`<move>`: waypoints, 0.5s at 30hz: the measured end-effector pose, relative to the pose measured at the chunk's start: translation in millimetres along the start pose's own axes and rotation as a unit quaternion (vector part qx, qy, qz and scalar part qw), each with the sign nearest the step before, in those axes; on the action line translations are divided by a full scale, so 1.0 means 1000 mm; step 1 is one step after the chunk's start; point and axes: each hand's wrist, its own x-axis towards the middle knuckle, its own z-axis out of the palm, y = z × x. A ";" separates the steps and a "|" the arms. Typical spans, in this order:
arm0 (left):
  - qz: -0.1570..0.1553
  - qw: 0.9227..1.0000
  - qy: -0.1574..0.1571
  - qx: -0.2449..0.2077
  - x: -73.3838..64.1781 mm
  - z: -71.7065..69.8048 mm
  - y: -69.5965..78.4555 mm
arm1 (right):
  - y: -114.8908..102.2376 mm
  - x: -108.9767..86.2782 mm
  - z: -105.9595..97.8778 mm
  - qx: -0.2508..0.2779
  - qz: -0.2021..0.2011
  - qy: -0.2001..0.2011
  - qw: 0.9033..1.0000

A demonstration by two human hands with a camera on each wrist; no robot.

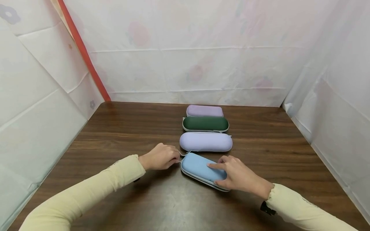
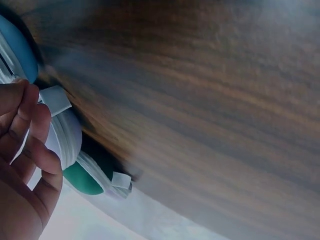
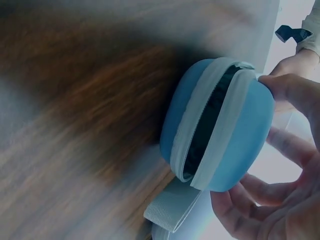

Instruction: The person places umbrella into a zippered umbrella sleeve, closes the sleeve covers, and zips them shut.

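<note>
A light-blue zip case (image 1: 199, 165) lies aslant on the table, nearest me in a column of similar cases. At its left end my left hand (image 1: 163, 156) pinches the zipper pull, which the fingertips mostly cover. My right hand (image 1: 238, 175) grips the right end, thumb on the near side and fingers over the top. In the right wrist view, the zip (image 3: 212, 120) gapes at that end and shows a dark inside. A grey fabric tab (image 3: 172, 205) sticks out beside it. In the left wrist view, the blue case's other end (image 2: 20, 47) is just beyond my fingertips.
Beyond the blue case lie a lavender case (image 1: 206, 142), a dark green case (image 1: 206, 124) and a mauve case (image 1: 204, 111). They stand on a brown wood-grain table (image 1: 130, 128). Pale patterned sheets (image 1: 179, 48) hang around its back and sides.
</note>
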 end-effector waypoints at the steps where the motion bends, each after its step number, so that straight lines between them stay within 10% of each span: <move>1: -0.001 1.000 0.002 0.000 0.000 0.000 0.001 | 0.000 0.000 0.000 0.000 0.003 0.001 1.000; 15: -0.024 0.999 0.016 0.019 -0.001 -0.002 0.027 | -0.018 -0.002 0.005 -0.017 0.051 0.036 0.998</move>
